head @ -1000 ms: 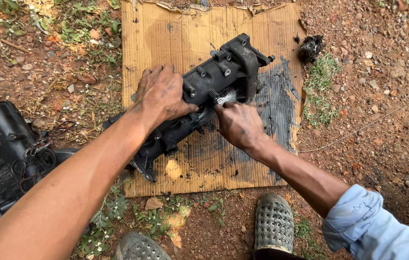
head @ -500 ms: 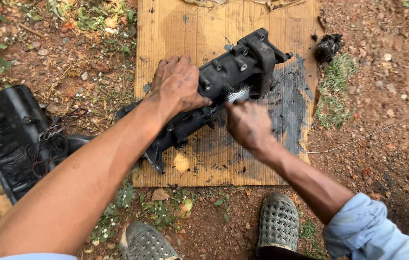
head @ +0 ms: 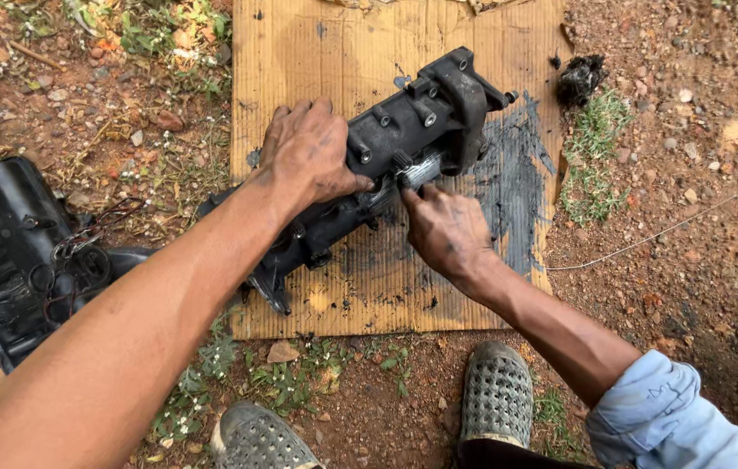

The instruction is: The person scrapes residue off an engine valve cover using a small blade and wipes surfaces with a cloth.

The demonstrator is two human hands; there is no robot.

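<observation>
A long black greasy engine housing lies slantwise on a sheet of brown cardboard on the ground. My left hand rests on top of the housing's middle, fingers spread over it, holding it down. My right hand is at the housing's near side, its fingertips pinching a silvery toothed shaft that shows in the housing's opening. Both hands are smeared with grease.
A dark oil stain spreads over the cardboard's right part. A black plastic cover with wires lies on the dirt at left. A small black greasy lump sits beyond the cardboard's right edge. My grey perforated shoes are at the bottom.
The view has shifted slightly; my hands stay on the housing. My right hand's fingers have worked along the toothed shaft, and my left hand has kept its hold on top.
</observation>
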